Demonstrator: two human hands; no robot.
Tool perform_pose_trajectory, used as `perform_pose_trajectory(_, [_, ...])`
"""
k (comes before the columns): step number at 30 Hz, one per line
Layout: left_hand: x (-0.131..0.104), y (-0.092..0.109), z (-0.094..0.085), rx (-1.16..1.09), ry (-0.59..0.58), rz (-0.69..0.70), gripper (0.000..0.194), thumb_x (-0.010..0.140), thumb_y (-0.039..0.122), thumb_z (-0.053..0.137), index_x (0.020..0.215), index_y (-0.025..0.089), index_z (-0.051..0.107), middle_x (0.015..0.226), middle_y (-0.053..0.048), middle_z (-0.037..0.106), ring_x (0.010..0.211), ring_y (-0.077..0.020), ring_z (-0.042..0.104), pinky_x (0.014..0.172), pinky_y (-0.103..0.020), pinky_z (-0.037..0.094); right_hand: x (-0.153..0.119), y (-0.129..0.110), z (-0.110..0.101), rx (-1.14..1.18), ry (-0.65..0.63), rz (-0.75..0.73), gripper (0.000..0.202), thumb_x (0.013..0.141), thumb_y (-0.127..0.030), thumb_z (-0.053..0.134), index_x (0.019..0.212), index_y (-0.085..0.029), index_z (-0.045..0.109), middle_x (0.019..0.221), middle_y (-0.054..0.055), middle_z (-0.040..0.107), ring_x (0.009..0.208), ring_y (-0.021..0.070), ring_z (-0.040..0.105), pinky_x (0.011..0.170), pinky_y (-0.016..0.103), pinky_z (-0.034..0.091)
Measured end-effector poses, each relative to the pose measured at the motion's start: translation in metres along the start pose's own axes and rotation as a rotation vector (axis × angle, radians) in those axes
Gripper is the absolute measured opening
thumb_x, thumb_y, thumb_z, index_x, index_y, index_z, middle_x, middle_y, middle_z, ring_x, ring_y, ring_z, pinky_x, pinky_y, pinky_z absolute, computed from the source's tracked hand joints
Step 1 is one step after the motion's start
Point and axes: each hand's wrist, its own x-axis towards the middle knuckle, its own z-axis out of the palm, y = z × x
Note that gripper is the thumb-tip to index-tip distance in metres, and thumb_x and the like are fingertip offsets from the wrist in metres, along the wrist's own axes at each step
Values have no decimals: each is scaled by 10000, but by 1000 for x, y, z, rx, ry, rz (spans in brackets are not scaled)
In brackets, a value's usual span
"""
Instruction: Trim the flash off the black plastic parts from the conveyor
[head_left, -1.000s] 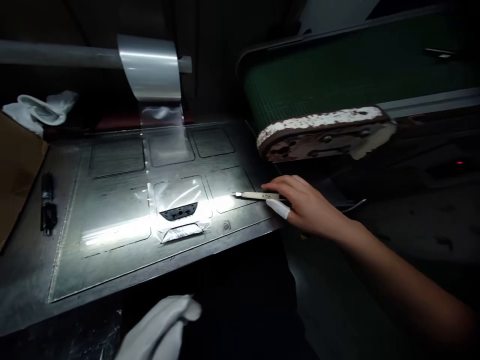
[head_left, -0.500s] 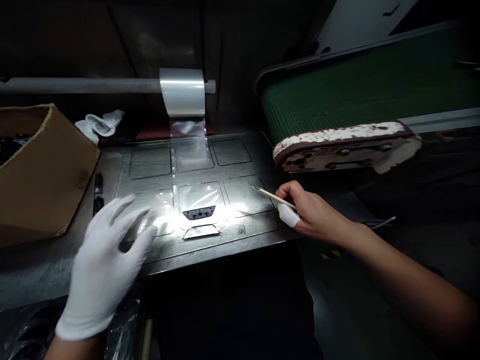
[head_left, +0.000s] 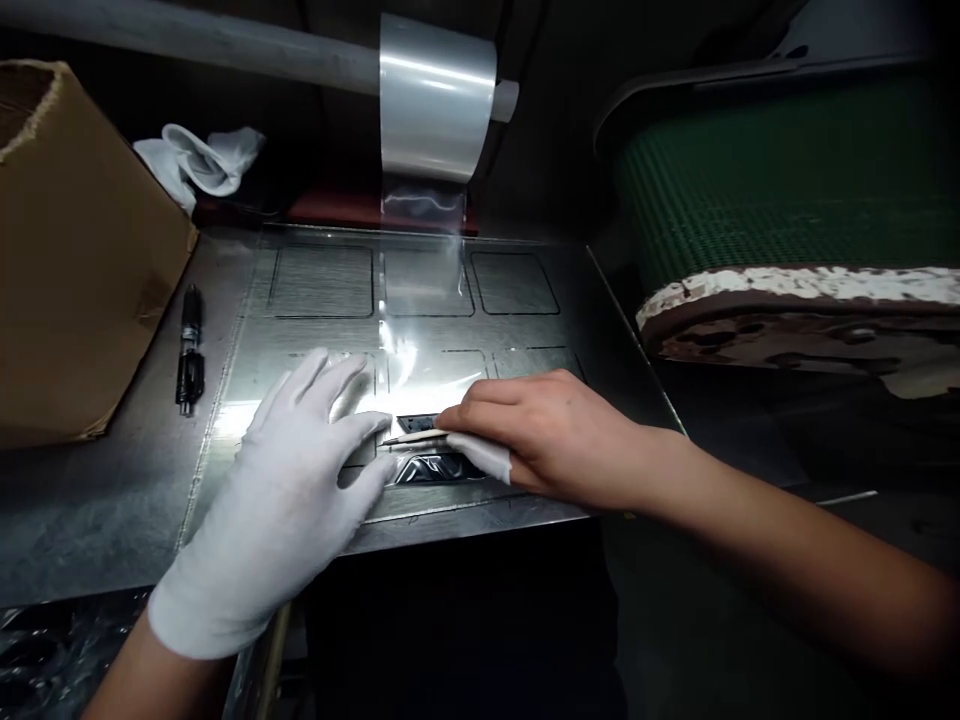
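My left hand (head_left: 292,500), in a white glove, has its fingers apart beside the left end of a small black part (head_left: 415,423). My right hand (head_left: 547,430), bare but for a white cover on the thumb, grips a thin pale knife (head_left: 420,436). The blade points left, across the front of the black part, close to my left fingertips. Clear film (head_left: 421,270) runs from a roll (head_left: 437,100) down over the metal plate (head_left: 322,335). In front of the knife lies a shiny dark strip (head_left: 431,468), partly hidden by my right thumb.
At the left stand a cardboard box (head_left: 82,270) and a black pen (head_left: 190,350). A white cloth (head_left: 206,160) lies behind them. A green conveyor belt (head_left: 795,190) with a worn, rounded end fills the right side. The plate's front edge is near my wrists.
My right hand has brought the knife left and over to the black part. My left hand has moved right, close to it. The view has shifted nearer to the plate.
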Motion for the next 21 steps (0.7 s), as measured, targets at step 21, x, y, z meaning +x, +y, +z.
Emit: perform_pose_trajectory(21, [-9,21,-8,40,-33,140,225,958,295,652,1171,273,723,1050,-66,700,1036,-276,649,925,-505,544,-161,64,29,-52,298,329,629,833,-24,488,1406,-238,637,1236,87,679,1069,228,677,856,322,558])
